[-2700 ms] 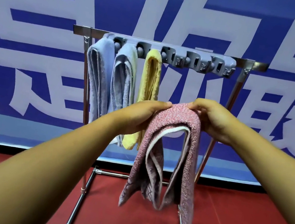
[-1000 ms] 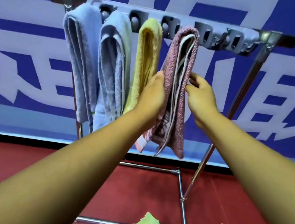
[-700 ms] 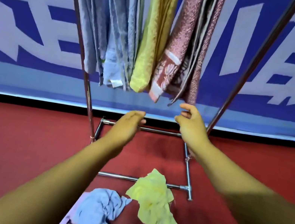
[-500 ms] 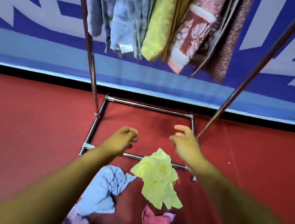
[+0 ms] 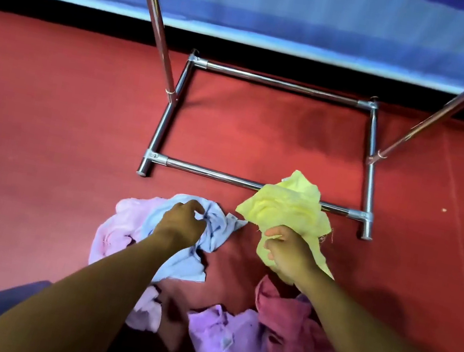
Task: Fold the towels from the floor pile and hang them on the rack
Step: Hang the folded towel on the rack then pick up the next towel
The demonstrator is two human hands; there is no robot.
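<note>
— yellow towel [image 5: 286, 213] first: where do we have it?

— our right hand [image 5: 291, 256] has its fingers curled round the near end of it. it's crumpled, its long axis running from our hand away toward the rack [image 5: 169, 121], its far end draped over the rack's near chrome floor bar.

— and our left hand [image 5: 180, 224]?

— fingers bent, pinching a fold of the light blue towel [image 5: 196, 262], which lies bunched on the red floor [image 5: 48, 118] over a pale pink towel [image 5: 116, 226], one corner pointing right toward the yellow one.

— the remaining pile?

— a purple towel [image 5: 231, 346] and a dark pink towel [image 5: 285, 325] heaped nearest us, between our forearms.
</note>
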